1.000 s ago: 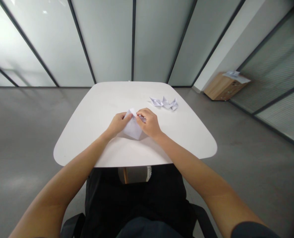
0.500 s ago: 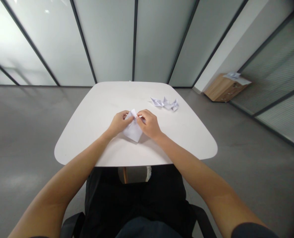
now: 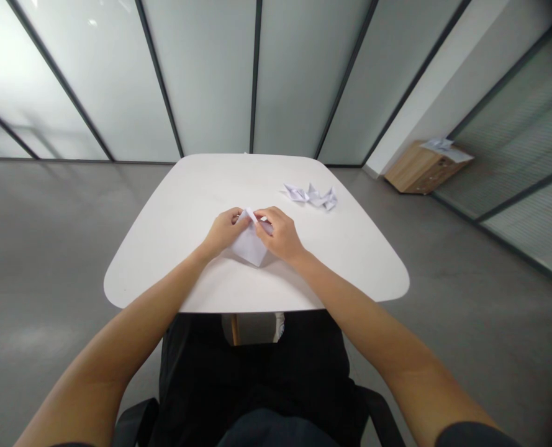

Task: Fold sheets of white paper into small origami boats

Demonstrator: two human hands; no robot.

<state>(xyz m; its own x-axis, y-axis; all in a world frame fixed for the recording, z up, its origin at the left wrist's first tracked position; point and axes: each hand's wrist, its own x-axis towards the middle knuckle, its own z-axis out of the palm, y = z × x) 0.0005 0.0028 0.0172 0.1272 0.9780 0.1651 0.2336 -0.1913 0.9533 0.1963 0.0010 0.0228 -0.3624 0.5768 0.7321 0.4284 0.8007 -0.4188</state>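
A partly folded piece of white paper is held just above the white table, near its front edge. My left hand pinches the paper's upper left side between thumb and fingers. On the other side, my right hand grips the upper right part, its thumb and forefinger close to the top tip. The lower corner of the paper points toward me. Several folded white paper shapes lie together on the table, beyond my right hand.
A wooden cabinet with white paper on top stands on the floor at the right, by the wall. Frosted glass panels rise behind the table. Black chair armrests flank my legs.
The top tip of the paper has folded down a little between my fingers. Both hands keep their hold in nearly the same place.
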